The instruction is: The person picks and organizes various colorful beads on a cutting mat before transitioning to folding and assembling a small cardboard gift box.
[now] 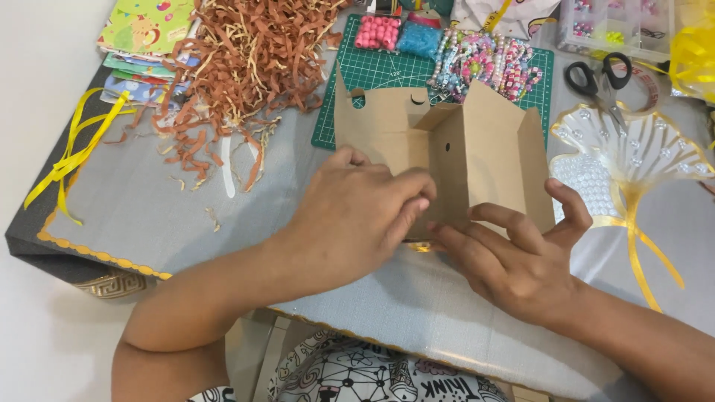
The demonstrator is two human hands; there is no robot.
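one brown cardboard box (462, 160), one pair of black scissors (599, 78), one green cutting mat (372, 71), two hands

Both hands (350, 216) (521, 257) press cardboard box (477, 145) — unfolded.

A home craft table: green cutting mat (372, 71), scissors (599, 78), beaded bracelets (488, 63), brown paper shred (249, 56), yellow ribbon (74, 145).

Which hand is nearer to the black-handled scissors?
Right. The right hand is at the brown cardboard box's lower right edge, below and left of the scissors; the left hand lies farther left, on the box's front.
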